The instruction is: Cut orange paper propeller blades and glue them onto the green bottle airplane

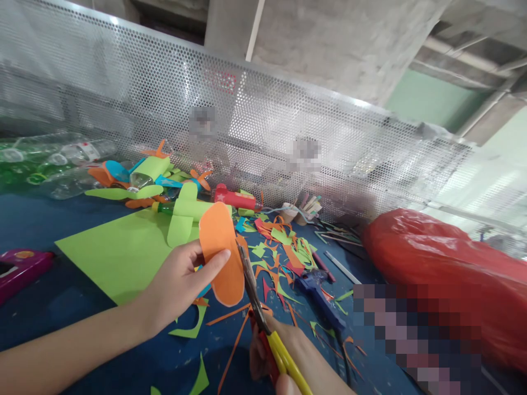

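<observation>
An orange paper cutout (222,263), long with rounded ends, is pinched between the thumb and fingers of my left hand (181,280). My right hand (296,351) grips scissors (256,302) with red and yellow handles. Their blades point up and away, right beside the cutout's right edge; whether they touch it I cannot tell. Behind the cutout lies a green bottle wrapped in lime paper (191,211), with wing-like paper pieces on it. A large lime green sheet (119,247) lies flat to the left, behind my left hand.
Paper scraps (275,252) litter the blue table (135,362). A blue glue gun (321,299) with a cord lies right of the scissors. Plastic bottles (61,159) and paper-covered pieces fill the back left. A red plastic bag (436,274) bulges at right. A perforated metal panel (263,120) stands behind.
</observation>
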Demonstrator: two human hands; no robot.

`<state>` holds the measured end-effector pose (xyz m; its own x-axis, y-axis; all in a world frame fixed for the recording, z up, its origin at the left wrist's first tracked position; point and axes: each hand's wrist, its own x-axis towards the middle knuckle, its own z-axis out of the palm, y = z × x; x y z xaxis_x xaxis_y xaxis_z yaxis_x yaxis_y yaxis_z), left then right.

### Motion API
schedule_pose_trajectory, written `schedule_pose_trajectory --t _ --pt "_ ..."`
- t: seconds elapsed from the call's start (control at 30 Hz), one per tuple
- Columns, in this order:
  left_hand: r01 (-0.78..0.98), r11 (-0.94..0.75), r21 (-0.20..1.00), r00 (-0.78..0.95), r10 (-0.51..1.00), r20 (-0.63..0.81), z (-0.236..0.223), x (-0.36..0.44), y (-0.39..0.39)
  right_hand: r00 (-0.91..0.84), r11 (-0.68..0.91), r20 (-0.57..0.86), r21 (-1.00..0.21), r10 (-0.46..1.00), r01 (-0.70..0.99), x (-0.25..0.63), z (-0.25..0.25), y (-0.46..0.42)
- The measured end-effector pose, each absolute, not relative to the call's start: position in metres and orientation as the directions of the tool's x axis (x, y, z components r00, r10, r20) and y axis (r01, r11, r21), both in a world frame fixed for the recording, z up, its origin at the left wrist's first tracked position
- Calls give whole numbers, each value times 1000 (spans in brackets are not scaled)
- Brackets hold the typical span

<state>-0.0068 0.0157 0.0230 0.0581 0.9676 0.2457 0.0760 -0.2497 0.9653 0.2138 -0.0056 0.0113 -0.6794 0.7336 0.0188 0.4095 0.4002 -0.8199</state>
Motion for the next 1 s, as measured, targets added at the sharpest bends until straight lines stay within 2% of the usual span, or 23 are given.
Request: schedule_pose_trajectory --t 0.07,0.17,0.37,0.53,0.63,0.83,1.0 --pt "105 -254 962 52 967 249 24 -6 15 -653 328 -31 -846 757 420 215 11 -4" --pt "120 -255 960 57 967 249 24 -6 14 -638 299 -41 -859 769 416 216 11 -2" --pt "116 -261 958 54 965 257 22 -6 13 -669 347 -7 -851 743 394 216 6 0" --pt "101 -255 962 63 966 250 22 -6 13 -693 471 130 -818 709 329 210 8 -6" --pt "84 -245 966 75 968 239 22 -5 14 -690 492 176 -820 702 292 205 14 -12" --pt "3 -216 976 95 972 215 22 -4 13 -696 446 135 -847 706 288 204 17 -11" --pt "7 -222 975 87 971 221 22 -4 13 -680 471 167 -833 714 289 204 13 -11"
